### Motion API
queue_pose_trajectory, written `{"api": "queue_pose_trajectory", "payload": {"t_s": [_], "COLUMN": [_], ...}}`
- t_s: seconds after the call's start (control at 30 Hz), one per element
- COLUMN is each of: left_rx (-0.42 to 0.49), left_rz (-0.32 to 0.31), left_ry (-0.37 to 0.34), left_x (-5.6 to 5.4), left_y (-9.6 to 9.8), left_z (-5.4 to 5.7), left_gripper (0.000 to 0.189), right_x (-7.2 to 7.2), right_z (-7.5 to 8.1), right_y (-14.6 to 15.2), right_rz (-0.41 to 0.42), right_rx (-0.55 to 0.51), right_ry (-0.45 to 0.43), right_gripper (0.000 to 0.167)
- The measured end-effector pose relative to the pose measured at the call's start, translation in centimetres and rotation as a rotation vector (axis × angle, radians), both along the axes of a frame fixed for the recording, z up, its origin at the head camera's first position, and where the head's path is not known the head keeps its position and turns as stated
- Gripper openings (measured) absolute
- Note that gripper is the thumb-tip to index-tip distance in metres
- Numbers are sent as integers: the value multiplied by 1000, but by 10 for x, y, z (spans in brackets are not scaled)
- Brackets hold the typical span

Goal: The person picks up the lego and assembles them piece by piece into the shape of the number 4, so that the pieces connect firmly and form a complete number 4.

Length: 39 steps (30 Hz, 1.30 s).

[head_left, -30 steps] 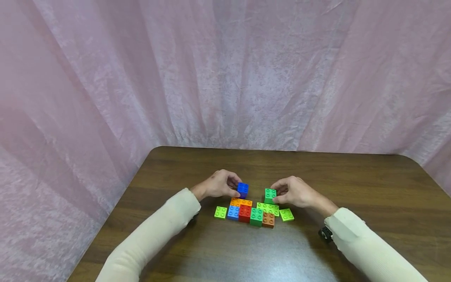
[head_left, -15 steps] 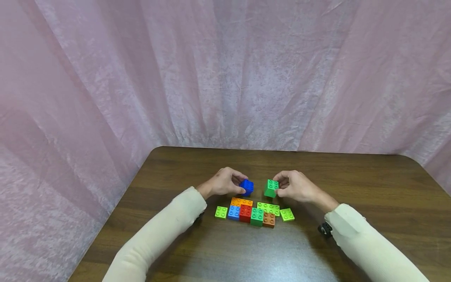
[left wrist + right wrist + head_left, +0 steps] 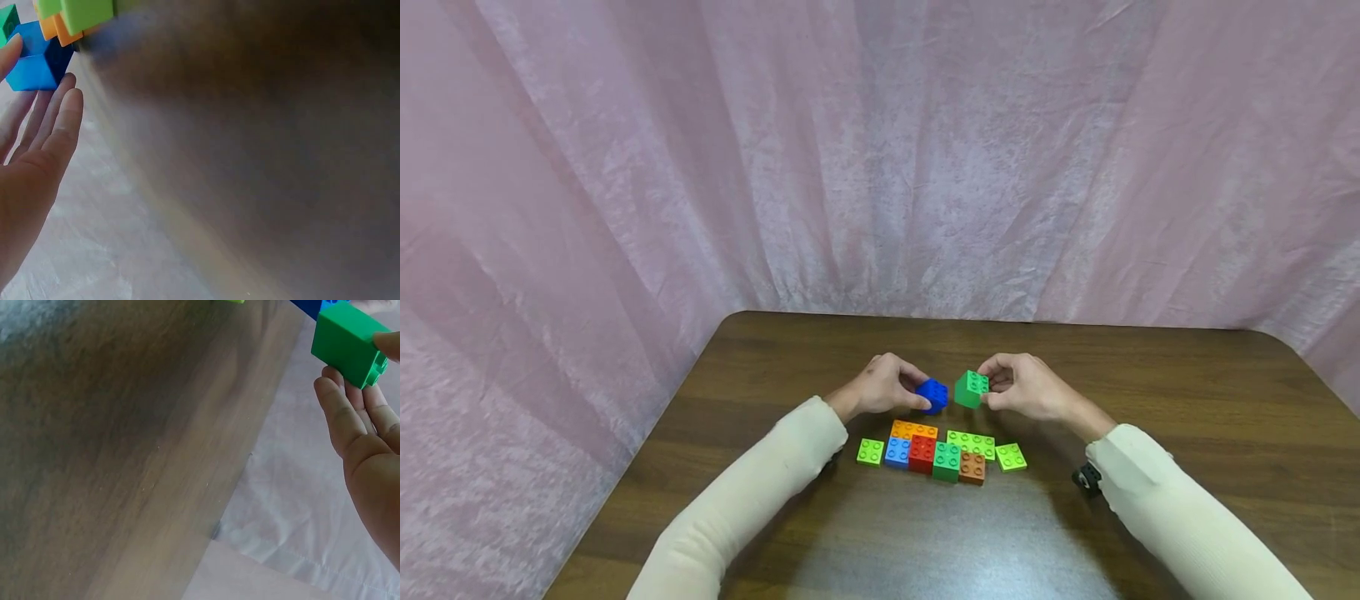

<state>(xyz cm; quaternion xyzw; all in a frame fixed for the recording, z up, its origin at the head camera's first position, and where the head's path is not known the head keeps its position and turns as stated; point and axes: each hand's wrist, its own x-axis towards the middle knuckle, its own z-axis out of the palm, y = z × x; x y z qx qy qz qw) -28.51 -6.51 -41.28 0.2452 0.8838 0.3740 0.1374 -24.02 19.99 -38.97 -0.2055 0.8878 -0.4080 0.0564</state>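
Plainly, the blue block [image 3: 932, 396] was between the two hands, tilted, its studs turned toward the bright green block [image 3: 972, 389] just beside it, with a narrow gap between the two. The left hand [image 3: 883, 385] pinched the blue one between thumb and fingertips, spread only as wide as the block. The right hand [image 3: 1030, 387] gripped the green one in the same way, its studs facing that palm. Nearer the person, a light blue block [image 3: 897, 452], a red block [image 3: 922, 453], a darker green block [image 3: 946, 462] and a brown block [image 3: 972, 468] made a row, with an orange block [image 3: 913, 430] and a long lime block [image 3: 971, 445] behind. Two small lime blocks [image 3: 870, 452] flanked the group on the wooden table [image 3: 1187, 400]. Pink curtains [image 3: 880, 167] hung beyond.
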Motion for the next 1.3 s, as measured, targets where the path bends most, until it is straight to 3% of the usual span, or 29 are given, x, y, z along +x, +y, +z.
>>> {"api": "queue_pose_trajectory", "payload": {"t_s": [0.77,1.3], "left_rx": [-34,-48], "left_rz": [-23,-17], "left_ry": [15,34], "left_x": [5,6], "left_y": [15,17], "left_z": [4,6], "left_gripper": [37,38], "right_x": [-12,-11], "right_z": [-7,-8], "right_y": [-1,-1], "right_rz": [70,118], "right_rx": [-104,-118], "right_ry": [-65,-31], "right_gripper": [35,37]}}
